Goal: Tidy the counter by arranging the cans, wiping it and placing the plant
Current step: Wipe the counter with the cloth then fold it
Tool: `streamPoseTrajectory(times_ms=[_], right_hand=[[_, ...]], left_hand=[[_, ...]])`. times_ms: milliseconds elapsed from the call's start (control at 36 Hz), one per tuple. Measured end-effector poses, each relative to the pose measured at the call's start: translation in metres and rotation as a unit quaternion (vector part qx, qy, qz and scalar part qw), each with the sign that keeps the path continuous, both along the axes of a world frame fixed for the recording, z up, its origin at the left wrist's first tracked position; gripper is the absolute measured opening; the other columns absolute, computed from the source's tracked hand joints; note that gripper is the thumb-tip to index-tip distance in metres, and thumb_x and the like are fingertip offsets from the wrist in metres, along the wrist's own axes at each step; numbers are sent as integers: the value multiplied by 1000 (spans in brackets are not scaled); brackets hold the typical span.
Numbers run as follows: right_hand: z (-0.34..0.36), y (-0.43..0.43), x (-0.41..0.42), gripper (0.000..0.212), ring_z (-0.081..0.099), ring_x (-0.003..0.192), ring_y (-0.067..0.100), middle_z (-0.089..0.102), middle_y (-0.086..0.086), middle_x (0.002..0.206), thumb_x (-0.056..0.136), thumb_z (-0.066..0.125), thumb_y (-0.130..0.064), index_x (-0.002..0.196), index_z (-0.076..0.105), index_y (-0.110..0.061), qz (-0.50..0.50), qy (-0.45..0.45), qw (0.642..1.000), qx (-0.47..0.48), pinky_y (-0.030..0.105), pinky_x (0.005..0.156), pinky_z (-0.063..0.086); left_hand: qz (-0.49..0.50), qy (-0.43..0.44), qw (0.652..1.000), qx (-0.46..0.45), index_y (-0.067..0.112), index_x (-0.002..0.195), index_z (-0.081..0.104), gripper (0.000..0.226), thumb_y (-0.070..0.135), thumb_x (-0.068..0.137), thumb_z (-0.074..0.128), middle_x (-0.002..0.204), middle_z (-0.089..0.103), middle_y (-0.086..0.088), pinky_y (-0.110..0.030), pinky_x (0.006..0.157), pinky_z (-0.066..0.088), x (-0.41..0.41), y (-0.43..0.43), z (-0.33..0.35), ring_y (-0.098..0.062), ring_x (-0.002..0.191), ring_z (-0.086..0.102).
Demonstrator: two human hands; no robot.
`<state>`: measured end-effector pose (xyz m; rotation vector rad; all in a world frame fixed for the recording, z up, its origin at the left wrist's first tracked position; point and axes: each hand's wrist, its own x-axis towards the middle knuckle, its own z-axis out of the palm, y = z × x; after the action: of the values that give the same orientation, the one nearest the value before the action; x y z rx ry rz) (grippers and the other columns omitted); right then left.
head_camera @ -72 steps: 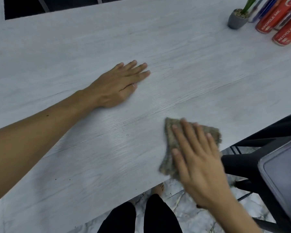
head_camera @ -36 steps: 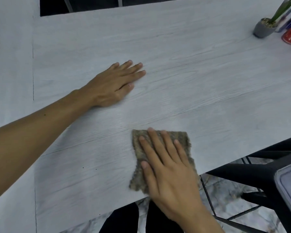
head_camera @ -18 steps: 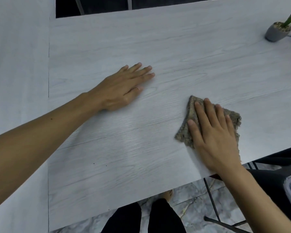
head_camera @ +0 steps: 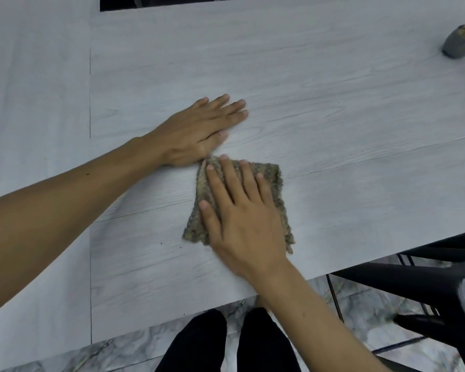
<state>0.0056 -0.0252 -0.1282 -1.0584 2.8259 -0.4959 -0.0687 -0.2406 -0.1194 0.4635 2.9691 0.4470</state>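
Note:
A brownish knitted cloth [head_camera: 273, 181] lies flat on the pale wood-grain counter [head_camera: 333, 130]. My right hand [head_camera: 239, 216] presses down on it with fingers spread. My left hand [head_camera: 199, 132] rests palm-down on the counter just beyond the cloth, and its heel touches the cloth's far left corner. A small plant in a grey pot [head_camera: 459, 42] stands at the far right edge of view. No cans are in view.
A black chair or stool frame [head_camera: 414, 280] with a grey-lidded thing on it stands at the counter's right front corner. My dark-trousered legs [head_camera: 226, 342] and a marble floor show below the front edge. A seam [head_camera: 90, 103] runs down the counter's left side.
My right hand has slid the cloth leftward, up against my left hand. The left hand has stayed planted. The view has drifted left, so the pot sits nearer the frame's right edge.

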Motion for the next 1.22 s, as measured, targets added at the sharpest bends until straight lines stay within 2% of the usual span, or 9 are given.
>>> streamPoseTrajectory(times_ms=[278, 556, 639, 694, 778, 833, 1000, 1167, 1222], right_hand=[[8, 46, 33, 57, 2, 158, 19, 10, -5, 170, 107, 23, -50, 161, 23, -29, 121, -20, 992, 42, 45, 126, 14], [30, 76, 22, 59, -3, 157, 11, 4, -11, 170, 105, 32, -58, 159, 27, -35, 87, -90, 992, -20, 44, 127, 13], [48, 84, 14, 58, 14, 154, 9, 17, -8, 169, 103, 38, -56, 156, 34, -35, 4, -83, 993, -88, 38, 122, 21], [57, 93, 7, 57, 28, 146, 9, 31, -9, 162, 101, 37, -59, 155, 33, -40, -65, -91, 988, -108, 34, 112, 31], [61, 112, -3, 58, 46, 129, 13, 47, -11, 145, 99, 35, -65, 154, 28, -46, -114, -142, 980, -83, 31, 95, 40], [64, 122, -9, 61, 55, 111, 9, 55, -11, 132, 94, 41, -64, 152, 31, -48, -121, -185, 973, -63, 31, 86, 44], [70, 134, -17, 52, 58, 94, -2, 58, -18, 110, 92, 57, -55, 143, 44, -51, -89, -267, 959, -26, 17, 71, 44], [72, 129, -23, 59, 64, 79, 7, 57, -14, 109, 92, 67, -46, 146, 42, -51, -35, -283, 959, -9, 11, 64, 47], [73, 125, -25, 61, 61, 76, -7, 58, -8, 116, 92, 70, -41, 146, 43, -51, -19, -286, 958, -15, 3, 63, 42]], left_hand=[[-1, 8, 1000, -12, 29, 163, 10, 54, 39, 110, 18, 171, 2, 11, -39, 128, 0, 0, -2, -5, -9, 157, -7], [33, 16, 999, -9, 30, 162, 14, 54, 39, 110, 22, 171, 5, 9, -40, 128, 5, 9, 3, 1, -12, 158, -3], [89, 30, 995, 16, 33, 162, 15, 56, 43, 109, 28, 171, 10, 9, -35, 126, 10, 30, 12, 15, -11, 157, 2], [145, 43, 988, 39, 36, 160, 21, 55, 46, 108, 32, 166, 27, 7, -38, 121, 26, 50, 21, 29, -15, 154, 20], [229, 52, 970, 56, 39, 155, 33, 52, 51, 105, 38, 136, 62, 4, -41, 98, 48, 84, 37, 53, -20, 125, 53], [274, 35, 959, 56, 43, 149, 41, 50, 58, 102, 39, 116, 68, 10, -38, 87, 52, 109, 48, 66, -17, 106, 62], [344, -107, 921, 150, 54, 126, 57, 41, 70, 90, 42, 88, 68, 21, -31, 80, 53, 171, 94, 85, 2, 84, 64], [372, -153, 869, 287, 58, 120, 61, 29, 56, 91, 59, 97, 70, 20, -16, 77, 45, 191, 126, 73, 8, 94, 62], [375, -150, 867, 291, 58, 121, 61, 30, 53, 91, 62, 100, 68, 20, -16, 75, 45, 192, 134, 71, 6, 94, 63]])
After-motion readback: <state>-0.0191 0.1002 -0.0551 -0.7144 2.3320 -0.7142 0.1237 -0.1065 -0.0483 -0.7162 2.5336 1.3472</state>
